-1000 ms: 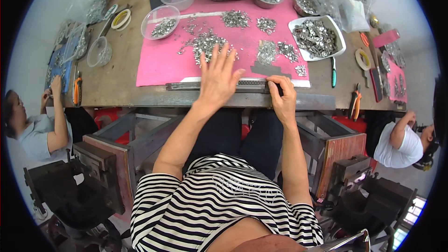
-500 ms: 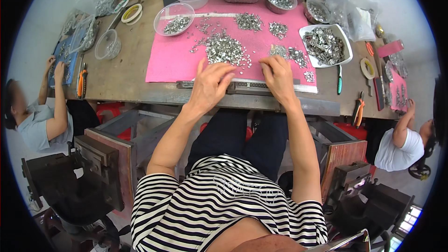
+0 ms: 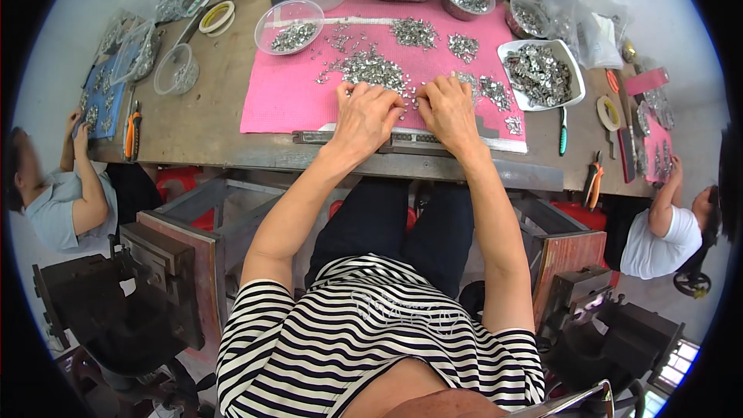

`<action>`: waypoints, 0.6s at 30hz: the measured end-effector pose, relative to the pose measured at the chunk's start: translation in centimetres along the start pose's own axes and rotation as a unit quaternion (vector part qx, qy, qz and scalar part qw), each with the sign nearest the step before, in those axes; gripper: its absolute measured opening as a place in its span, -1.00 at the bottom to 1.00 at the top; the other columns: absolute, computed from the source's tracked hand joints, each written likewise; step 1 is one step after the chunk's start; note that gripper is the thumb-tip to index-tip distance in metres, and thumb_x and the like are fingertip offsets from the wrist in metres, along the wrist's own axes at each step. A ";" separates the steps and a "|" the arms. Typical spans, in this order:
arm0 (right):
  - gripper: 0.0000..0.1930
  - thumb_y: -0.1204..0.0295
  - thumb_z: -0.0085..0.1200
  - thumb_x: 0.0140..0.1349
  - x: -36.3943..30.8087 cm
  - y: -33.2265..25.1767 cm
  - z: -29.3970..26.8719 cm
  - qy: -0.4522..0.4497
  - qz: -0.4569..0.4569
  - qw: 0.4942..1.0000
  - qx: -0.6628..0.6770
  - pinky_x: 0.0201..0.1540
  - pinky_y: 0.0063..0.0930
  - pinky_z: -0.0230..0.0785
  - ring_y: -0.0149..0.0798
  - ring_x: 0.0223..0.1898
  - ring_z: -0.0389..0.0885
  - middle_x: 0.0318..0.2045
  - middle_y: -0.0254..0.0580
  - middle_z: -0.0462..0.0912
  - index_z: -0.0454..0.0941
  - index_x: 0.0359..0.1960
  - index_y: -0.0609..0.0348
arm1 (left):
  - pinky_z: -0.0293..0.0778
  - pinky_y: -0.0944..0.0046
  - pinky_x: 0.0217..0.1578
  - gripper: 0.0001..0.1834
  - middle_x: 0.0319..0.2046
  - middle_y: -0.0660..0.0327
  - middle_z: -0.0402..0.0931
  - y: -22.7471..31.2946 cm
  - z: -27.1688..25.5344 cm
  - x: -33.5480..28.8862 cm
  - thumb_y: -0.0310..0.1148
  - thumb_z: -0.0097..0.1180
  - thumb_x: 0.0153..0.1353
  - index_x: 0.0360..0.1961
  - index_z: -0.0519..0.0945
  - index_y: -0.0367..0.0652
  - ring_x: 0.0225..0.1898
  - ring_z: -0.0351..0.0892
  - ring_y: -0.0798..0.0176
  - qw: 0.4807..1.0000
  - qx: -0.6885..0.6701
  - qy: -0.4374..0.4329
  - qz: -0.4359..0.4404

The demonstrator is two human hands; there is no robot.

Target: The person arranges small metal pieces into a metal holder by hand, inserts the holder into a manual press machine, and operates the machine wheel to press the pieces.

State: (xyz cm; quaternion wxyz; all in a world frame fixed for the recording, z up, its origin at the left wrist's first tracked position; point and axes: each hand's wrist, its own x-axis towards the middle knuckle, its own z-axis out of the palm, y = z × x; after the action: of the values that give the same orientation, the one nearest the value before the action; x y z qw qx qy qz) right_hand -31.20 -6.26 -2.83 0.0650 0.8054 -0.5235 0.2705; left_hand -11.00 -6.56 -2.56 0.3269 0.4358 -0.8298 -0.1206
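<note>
I have a brown workbench (image 3: 220, 97) in view, carrying a pink mat (image 3: 282, 101). A long slotted metal bar (image 3: 416, 139) lies along the mat's near edge, and a filled white tray (image 3: 573, 91) sits at its right edge. Over the mat's near part I see the left hand (image 3: 365, 116) and right hand (image 3: 449, 112) side by side, fingers curled; I cannot tell whether either pinches anything. The small metal pieces (image 3: 373, 68) lie heaped mid-mat, just beyond the left hand.

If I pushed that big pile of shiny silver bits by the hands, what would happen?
The pile of bits would probably spread apart, since it lies loose. Each one is likely light, being tiny. They'd probably slide more than roll, as many look flat.
</note>
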 end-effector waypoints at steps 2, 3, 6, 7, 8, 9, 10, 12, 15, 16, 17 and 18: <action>-0.90 0.47 0.26 0.15 -0.2 0.1 -0.2 0.008 -0.002 1.000 0.004 -0.09 -0.21 0.25 -0.13 -0.20 0.52 -0.35 -0.23 0.54 0.60 -0.31 0.11 | 0.15 -0.03 0.10 -0.91 -0.37 0.33 0.58 -0.2 0.6 0.4 -0.31 0.32 0.21 -0.28 0.70 -0.03 -0.19 0.50 0.23 0.998 0.035 0.000 0.054; -0.89 0.49 0.25 0.16 -0.3 0.1 -0.3 0.016 -0.005 1.000 0.010 -0.09 -0.22 0.24 -0.12 -0.21 0.52 -0.37 -0.22 0.54 0.59 -0.30 0.13 | 0.15 -0.03 0.10 -0.91 -0.37 0.33 0.58 -0.3 0.7 0.6 -0.31 0.32 0.21 -0.28 0.70 -0.03 -0.19 0.50 0.23 0.998 0.033 -0.001 0.055; -0.90 0.55 0.22 0.15 -1.4 -0.7 -2.0 0.009 0.044 0.992 0.120 -0.09 -0.20 0.24 -0.10 -0.24 0.53 -0.36 -0.19 0.53 0.54 -0.32 0.15 | 0.17 -0.08 0.12 -0.92 -0.38 0.28 0.56 -1.0 0.8 0.9 -0.34 0.31 0.17 -0.33 0.69 -0.04 -0.15 0.50 0.17 0.997 0.027 -0.015 0.077; -0.90 0.55 0.22 0.15 -2.0 -1.1 -2.4 0.007 0.044 0.992 0.121 -0.09 -0.20 0.24 -0.10 -0.24 0.53 -0.36 -0.19 0.53 0.54 -0.32 0.15 | 0.17 -0.05 0.12 -0.91 -0.38 0.30 0.56 -1.3 0.8 0.9 -0.35 0.31 0.18 -0.30 0.68 -0.04 -0.16 0.50 0.19 0.996 0.024 -0.020 0.081; -0.88 0.57 0.21 0.14 -2.8 -1.3 -3.0 0.000 0.054 0.985 0.161 -0.11 -0.22 0.24 -0.09 -0.24 0.53 -0.35 -0.18 0.53 0.53 -0.32 0.16 | 0.16 -0.02 0.11 -0.90 -0.38 0.32 0.56 -1.4 0.8 1.0 -0.36 0.31 0.19 -0.26 0.68 -0.03 -0.18 0.50 0.22 0.996 0.020 -0.025 0.087; -0.87 0.60 0.20 0.13 -3.5 -1.6 -3.4 -0.007 0.063 0.977 0.202 -0.13 -0.23 0.25 -0.09 -0.25 0.53 -0.35 -0.17 0.52 0.52 -0.31 0.17 | 0.16 -0.02 0.11 -0.90 -0.38 0.32 0.56 -1.4 0.8 1.0 -0.36 0.31 0.19 -0.26 0.68 -0.03 -0.18 0.50 0.22 0.996 0.019 -0.025 0.086; -0.87 0.60 0.20 0.13 -4.0 -1.9 -3.6 -0.009 0.063 0.977 0.202 -0.13 -0.23 0.25 -0.09 -0.25 0.53 -0.35 -0.17 0.52 0.52 -0.31 0.17 | 0.16 -0.04 0.12 -0.92 -0.38 0.29 0.56 -1.6 0.6 1.0 -0.37 0.30 0.18 -0.30 0.68 -0.05 -0.17 0.50 0.19 0.996 0.008 -0.028 0.084; -0.85 0.63 0.19 0.12 -4.9 -2.4 -3.8 -0.006 0.057 0.972 0.228 -0.15 -0.23 0.28 -0.08 -0.24 0.52 -0.34 -0.16 0.52 0.50 -0.30 0.19 | 0.16 -0.07 0.12 -0.95 -0.38 0.28 0.55 -1.6 -0.2 1.2 -0.37 0.29 0.18 -0.34 0.68 -0.06 -0.16 0.49 0.17 0.996 -0.003 -0.037 0.076; -0.82 0.65 0.23 0.07 -5.2 -2.6 -3.7 0.006 0.027 0.981 0.194 -0.14 -0.22 0.33 -0.05 -0.24 0.52 -0.32 -0.13 0.53 0.50 -0.31 0.23 | 0.15 -0.08 0.12 -0.93 -0.38 0.29 0.54 -2.0 -0.6 0.6 -0.34 0.31 0.18 -0.34 0.69 -0.04 -0.17 0.48 0.18 0.997 0.012 -0.033 0.068; -0.81 0.63 0.23 0.07 -5.2 -2.6 -3.6 0.003 0.011 0.984 0.175 -0.14 -0.21 0.32 -0.06 -0.22 0.50 -0.30 -0.14 0.51 0.50 -0.30 0.21 | 0.15 -0.08 0.12 -0.93 -0.38 0.29 0.54 -1.9 -0.6 0.5 -0.34 0.31 0.18 -0.34 0.69 -0.04 -0.17 0.48 0.18 0.997 0.012 -0.033 0.069; -0.81 0.63 0.23 0.07 -5.2 -2.7 -3.6 0.004 0.011 0.985 0.175 -0.14 -0.21 0.32 -0.06 -0.22 0.50 -0.30 -0.14 0.51 0.50 -0.30 0.21 | 0.14 -0.08 0.12 -0.93 -0.39 0.30 0.53 -1.8 -0.7 0.4 -0.32 0.32 0.17 -0.35 0.69 -0.03 -0.17 0.48 0.18 0.998 0.005 -0.031 0.059; -0.81 0.63 0.24 0.07 -5.2 -2.7 -3.6 0.000 -0.002 0.988 0.153 -0.14 -0.20 0.33 -0.06 -0.22 0.50 -0.30 -0.14 0.50 0.50 -0.30 0.21 | 0.14 -0.09 0.12 -0.92 -0.39 0.30 0.53 -1.7 -0.7 0.4 -0.31 0.33 0.17 -0.35 0.69 -0.03 -0.17 0.48 0.19 0.998 -0.003 -0.028 0.050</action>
State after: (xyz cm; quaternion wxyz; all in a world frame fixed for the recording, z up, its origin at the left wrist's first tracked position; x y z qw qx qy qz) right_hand -31.79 0.58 -1.91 -0.0585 0.8068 -0.4744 0.3473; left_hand -9.62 -7.81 -2.74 0.3100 0.3895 -0.8591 -0.1189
